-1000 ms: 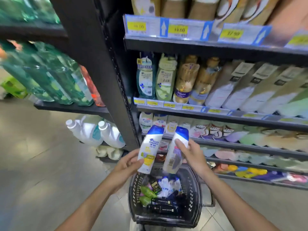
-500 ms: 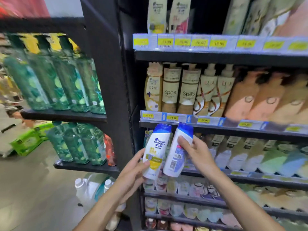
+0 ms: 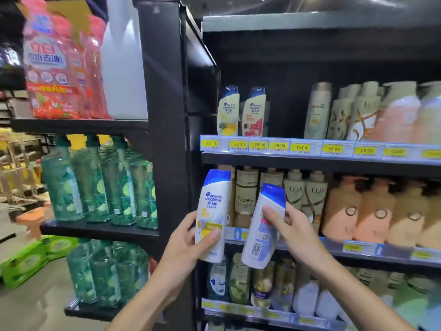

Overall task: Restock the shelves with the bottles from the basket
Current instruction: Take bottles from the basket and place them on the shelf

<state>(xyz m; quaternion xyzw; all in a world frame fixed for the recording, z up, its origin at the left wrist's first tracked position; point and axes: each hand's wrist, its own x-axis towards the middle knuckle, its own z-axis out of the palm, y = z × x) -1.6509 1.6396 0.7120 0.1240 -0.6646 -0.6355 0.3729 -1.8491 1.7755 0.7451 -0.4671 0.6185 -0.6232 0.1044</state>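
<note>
Two white shampoo bottles with blue caps are held up in front of the dark shelf unit (image 3: 310,161), one in each hand. The left hand (image 3: 183,242) grips the left bottle (image 3: 212,218) around its lower half, thumb across the yellow part of the front label and fingers curled behind, the bottle nearly upright with its printed front facing the camera. The right hand (image 3: 293,231) grips the right bottle (image 3: 260,237) just under its cap, thumb pressed on the near side and fingers wrapped round the far side; this bottle tilts with its cap to the right and shows its back label with a barcode. The two bottles are close together but do not touch. Both sit level with the shelf of tan Spes bottles (image 3: 245,197) and cream LUX bottles (image 3: 305,194). One shelf higher, at its left end, stand two similar blue-capped bottles (image 3: 241,111) side by side, with dark space to their right before the pale pump bottles (image 3: 343,113). Yellow price tags (image 3: 300,147) line that shelf's front edge. To the left, an end rack carries green bottles (image 3: 100,180) and pink bottles (image 3: 62,68) above
</note>
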